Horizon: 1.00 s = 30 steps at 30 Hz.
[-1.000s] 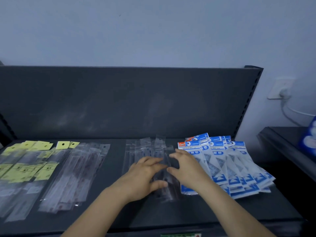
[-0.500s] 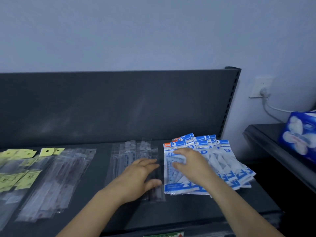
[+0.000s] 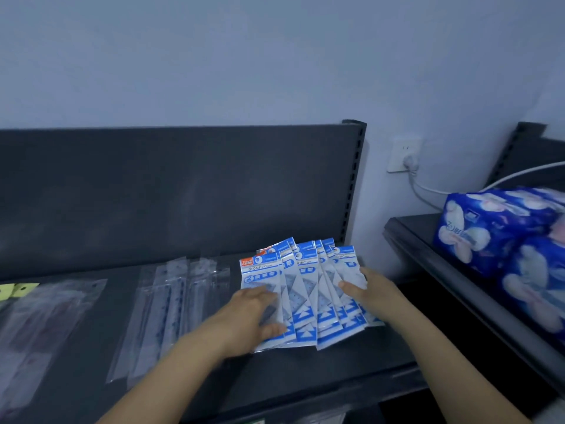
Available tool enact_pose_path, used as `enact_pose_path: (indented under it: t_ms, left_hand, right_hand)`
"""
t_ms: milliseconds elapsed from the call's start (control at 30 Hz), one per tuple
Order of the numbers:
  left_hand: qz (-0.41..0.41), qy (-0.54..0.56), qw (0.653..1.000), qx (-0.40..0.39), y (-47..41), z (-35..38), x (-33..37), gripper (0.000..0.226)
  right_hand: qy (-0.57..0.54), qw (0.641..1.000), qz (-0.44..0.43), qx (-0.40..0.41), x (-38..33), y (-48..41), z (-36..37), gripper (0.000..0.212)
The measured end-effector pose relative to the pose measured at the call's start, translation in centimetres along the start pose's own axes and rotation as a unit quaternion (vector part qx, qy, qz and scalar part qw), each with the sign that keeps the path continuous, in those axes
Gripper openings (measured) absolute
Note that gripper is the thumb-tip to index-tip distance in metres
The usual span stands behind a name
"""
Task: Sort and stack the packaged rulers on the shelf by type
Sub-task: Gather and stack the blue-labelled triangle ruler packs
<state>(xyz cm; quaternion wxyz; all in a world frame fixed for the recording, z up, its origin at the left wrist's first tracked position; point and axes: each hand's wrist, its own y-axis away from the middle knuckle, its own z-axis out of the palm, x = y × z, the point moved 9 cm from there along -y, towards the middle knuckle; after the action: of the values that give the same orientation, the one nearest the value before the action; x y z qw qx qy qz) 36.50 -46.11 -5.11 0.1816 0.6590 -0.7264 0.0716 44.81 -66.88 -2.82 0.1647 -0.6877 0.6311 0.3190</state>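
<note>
Several blue-and-white geometric ruler packs lie fanned out on the right part of the dark shelf. My left hand rests flat on the fan's left side, fingers spread over the leftmost pack. My right hand touches the fan's right edge, fingers lying along the outer packs. A pile of clear-sleeved straight rulers sits to the left of the blue packs. Further left lies another pile of clear sleeves, with yellow-tagged packs at the frame's left edge.
The shelf's dark back panel rises behind the piles. To the right stands a second dark shelf holding blue tissue packs. A wall socket with a white cable is between them.
Both hands left the clear ruler pile and moved right onto the blue packs, left hand on the fan's left side, right hand at its right edge. The view swung right.
</note>
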Motion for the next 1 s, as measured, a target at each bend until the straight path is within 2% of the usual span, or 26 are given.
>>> enact_pose_path:
  t_ms: [100, 233, 400, 567, 700, 833, 1000]
  left_hand:
    - [-0.017, 0.007, 1.0, -0.009, -0.3, 0.7, -0.1, 0.074]
    - [-0.018, 0.01, 1.0, 0.0, -0.5, 0.8, -0.2, 0.074]
    - [-0.018, 0.02, 1.0, 0.011, -0.7, 0.7, -0.5, 0.075]
    - [-0.014, 0.034, 0.999, 0.025, -0.7, 0.6, -0.4, 0.075]
    - [-0.02, 0.044, 0.998, 0.034, -0.5, 0.7, -0.2, 0.074]
    - [-0.028, 0.051, 0.998, 0.035, -0.4, 0.7, -0.3, 0.074]
    - [-0.026, 0.05, 0.998, 0.034, -0.2, 0.7, 0.1, 0.072]
  right_hand:
    - [0.004, 1.0, 0.024, -0.018, 0.9, 0.1, 0.7, 0.059]
    - [-0.028, 0.999, 0.013, -0.01, 1.4, -0.4, 1.3, 0.054]
    - [-0.088, 0.996, 0.007, -0.012, 2.8, -2.2, 2.4, 0.097]
    - [-0.123, 0.992, -0.002, 0.0, 2.5, -2.3, 2.7, 0.083]
    - [-0.105, 0.994, -0.012, 0.005, 0.8, -0.8, 2.8, 0.103]
    - [-0.082, 0.996, -0.02, 0.008, -1.3, 0.5, 2.3, 0.081]
    - [-0.071, 0.997, -0.019, 0.004, -1.5, 0.4, 2.4, 0.078]
